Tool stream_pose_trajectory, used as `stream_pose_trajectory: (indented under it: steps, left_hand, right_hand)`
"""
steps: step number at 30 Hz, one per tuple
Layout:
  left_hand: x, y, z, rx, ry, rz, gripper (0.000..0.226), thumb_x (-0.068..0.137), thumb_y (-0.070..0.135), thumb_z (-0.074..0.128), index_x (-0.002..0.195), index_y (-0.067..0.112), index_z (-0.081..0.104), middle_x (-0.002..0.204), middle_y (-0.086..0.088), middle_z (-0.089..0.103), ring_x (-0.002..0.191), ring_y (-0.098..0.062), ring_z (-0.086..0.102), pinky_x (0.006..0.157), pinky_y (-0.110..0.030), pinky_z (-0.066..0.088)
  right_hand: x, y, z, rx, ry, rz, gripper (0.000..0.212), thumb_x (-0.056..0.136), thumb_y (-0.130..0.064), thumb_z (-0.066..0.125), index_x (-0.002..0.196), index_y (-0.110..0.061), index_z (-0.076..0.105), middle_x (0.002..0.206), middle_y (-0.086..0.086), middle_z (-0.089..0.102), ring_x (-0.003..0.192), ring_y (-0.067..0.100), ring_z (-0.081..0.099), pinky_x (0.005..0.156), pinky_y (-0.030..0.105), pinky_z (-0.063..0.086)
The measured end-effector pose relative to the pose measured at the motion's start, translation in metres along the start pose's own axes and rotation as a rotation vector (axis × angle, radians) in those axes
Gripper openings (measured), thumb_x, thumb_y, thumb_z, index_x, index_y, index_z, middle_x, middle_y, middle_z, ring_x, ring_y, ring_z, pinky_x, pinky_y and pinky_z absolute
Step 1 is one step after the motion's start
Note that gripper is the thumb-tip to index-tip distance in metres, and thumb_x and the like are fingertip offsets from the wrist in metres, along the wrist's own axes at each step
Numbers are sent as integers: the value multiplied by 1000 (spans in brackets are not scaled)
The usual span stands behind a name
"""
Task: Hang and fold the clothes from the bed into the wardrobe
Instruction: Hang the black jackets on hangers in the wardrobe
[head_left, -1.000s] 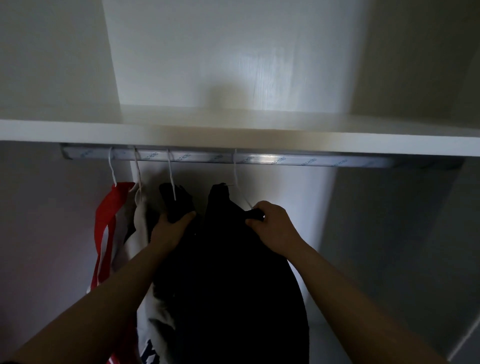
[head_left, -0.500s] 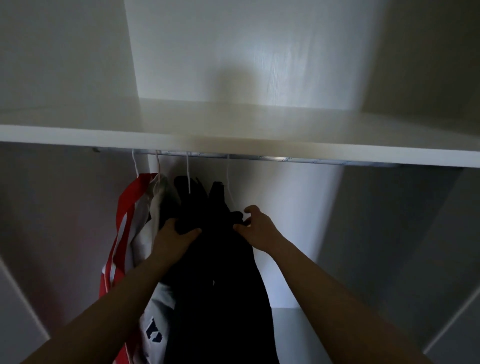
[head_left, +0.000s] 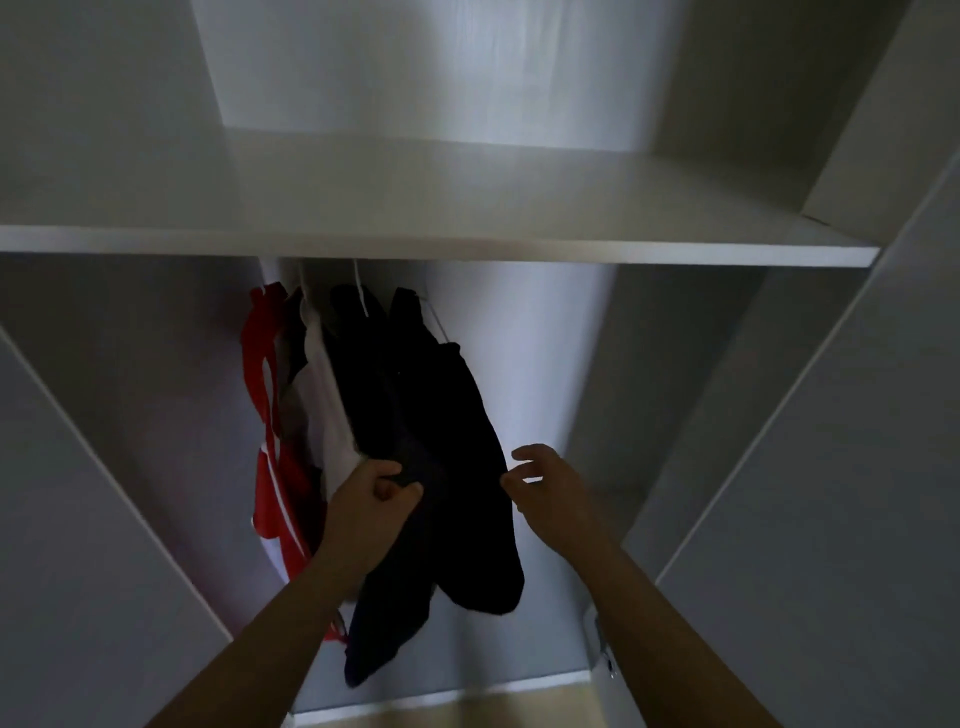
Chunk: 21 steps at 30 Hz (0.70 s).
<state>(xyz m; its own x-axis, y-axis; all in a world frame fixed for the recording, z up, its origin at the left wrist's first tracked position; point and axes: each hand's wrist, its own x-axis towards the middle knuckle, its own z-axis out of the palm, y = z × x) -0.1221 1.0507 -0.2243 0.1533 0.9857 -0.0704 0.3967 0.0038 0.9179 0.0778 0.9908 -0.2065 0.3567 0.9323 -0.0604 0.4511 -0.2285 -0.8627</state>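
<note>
Place: the inside of an open wardrobe (head_left: 779, 467), seen from the front in dim light.
Shelf: a white shelf (head_left: 467, 208) spans the full width. The hanging space lies under it, and its front edge hides the rail.
Clothes: four pieces hang bunched together at the left of the hanging space. The right half shows only the back wall (head_left: 519, 364).
Red top: a red top (head_left: 270, 499) with white stripes hangs furthest left.
White top: a white top (head_left: 327, 415) hangs just right of the red one, pressed against it.
Dark clothes: two dark clothes (head_left: 457, 441) hang right of the white top and overlap each other. Their lower ends are drawn forward toward the camera.
Hangers: thin white hangers (head_left: 359, 288) show above the collars, and their hooks run up behind the shelf edge.
Left hand: the left hand (head_left: 374, 499) is closed in a fist round a fold of the dark clothes, about halfway down, just beside the white top.
Right hand: the right hand (head_left: 550, 488) holds nothing, with its fingers loosely curled and spread. Its fingertips sit at the right edge of the dark clothes, and I cannot tell whether they touch the cloth.
Arms: both bare forearms reach up from the bottom of the view.
Hinge: a metal hinge (head_left: 602, 644) sits low on the right panel.
Floor: a strip of pale floor (head_left: 519, 712) shows below the wardrobe base.
</note>
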Motion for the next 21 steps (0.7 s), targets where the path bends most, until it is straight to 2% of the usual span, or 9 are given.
stream_pose_trajectory:
  steps: [3, 6, 8, 11, 13, 16, 18, 21]
  left_hand:
    - [-36, 4, 9, -49, -65, -3, 15, 87, 20, 69, 96, 25, 58, 80, -5, 62, 86, -32, 64, 84, -48, 55]
    - [-74, 12, 23, -26, -118, 30, 17, 87, 20, 68, 102, 19, 60, 84, -5, 65, 84, -22, 65, 85, -43, 55]
    - [-97, 21, 36, -50, -133, 56, 17, 87, 17, 68, 103, 16, 61, 84, -4, 66, 84, -18, 65, 85, -39, 55]
    - [-130, 38, 61, -68, -152, 107, 15, 87, 13, 68, 100, 16, 61, 83, -4, 66, 80, -17, 64, 77, -29, 53]
    - [-154, 46, 86, -86, -201, 121, 13, 87, 11, 67, 95, 20, 60, 79, -3, 64, 72, -14, 62, 67, -22, 49]
    - [-195, 49, 122, -94, -323, 99, 16, 87, 10, 67, 91, 24, 60, 78, -4, 62, 67, -9, 58, 59, -16, 49]
    - [-219, 45, 141, -57, -408, 77, 16, 86, 12, 67, 93, 25, 60, 84, -5, 63, 74, -12, 60, 67, -21, 51]
    - [-249, 47, 167, -28, -506, 71, 17, 86, 12, 67, 93, 26, 63, 88, -1, 65, 84, -17, 63, 79, -37, 53]
  right_hand:
    - [-36, 9, -12, 26, 19, 19, 21, 94, -20, 59, 114, -20, 52, 102, -1, 64, 78, 10, 61, 67, 17, 44]
    - [-74, 20, -33, 39, 78, 32, 21, 93, -20, 60, 113, -21, 53, 91, -8, 62, 72, 4, 60, 63, 12, 44]
    - [-98, 31, -51, 40, 134, 48, 22, 92, -17, 61, 114, -17, 56, 90, -5, 62, 72, 5, 59, 68, 18, 47]
    - [-136, 52, -81, 62, 217, 91, 21, 91, -14, 62, 112, -16, 60, 98, 3, 65, 81, 17, 63, 77, 33, 53]
    - [-165, 70, -103, 89, 260, 135, 21, 91, -14, 61, 112, -16, 60, 98, 5, 67, 87, 21, 65, 79, 37, 55]
    - [-214, 100, -131, 126, 294, 184, 19, 92, -15, 60, 111, -18, 61, 93, 1, 67, 80, 11, 67, 71, 24, 54]
    - [-245, 118, -144, 130, 345, 224, 19, 92, -15, 61, 110, -20, 62, 92, 0, 68, 80, 11, 66, 76, 27, 55]
    - [-291, 142, -160, 152, 433, 304, 18, 92, -19, 61, 108, -25, 61, 92, -2, 69, 85, 14, 65, 80, 33, 54]
